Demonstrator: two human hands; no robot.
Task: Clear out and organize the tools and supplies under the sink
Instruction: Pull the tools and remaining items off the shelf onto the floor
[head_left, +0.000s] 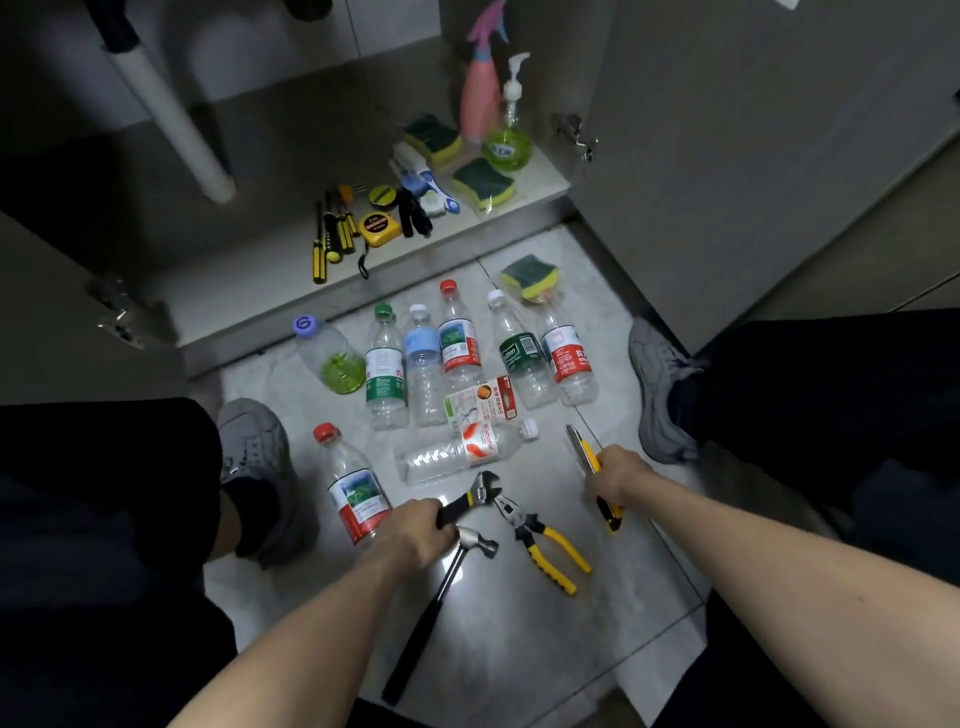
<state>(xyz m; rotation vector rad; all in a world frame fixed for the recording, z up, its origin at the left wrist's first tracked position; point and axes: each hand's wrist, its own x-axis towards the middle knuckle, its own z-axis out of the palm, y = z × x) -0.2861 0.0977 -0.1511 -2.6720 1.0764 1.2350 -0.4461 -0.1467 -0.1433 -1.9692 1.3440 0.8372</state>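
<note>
My left hand (415, 535) grips the handle of an adjustable wrench (475, 499) just above the floor. My right hand (618, 475) grips a yellow utility knife (589, 457). A hammer (447, 582) and yellow-handled pliers (540, 540) lie on the tile between my hands. Several empty plastic bottles (423, 364) lie in a row in front of the cabinet, one more (460, 452) on its side and one (353, 488) by my left hand. Screwdrivers (330, 236), a tape measure (376, 226), sponges (483, 182), a pink spray bottle (480, 98) and a soap dispenser (511, 130) sit on the cabinet floor.
A white drain pipe (171, 119) runs down inside the cabinet at left. Both cabinet doors stand open, the right door (753, 156) close by. My shoes (257, 452) flank the floor items. A wrapped sponge (530, 278) and a small carton (480, 402) lie among the bottles.
</note>
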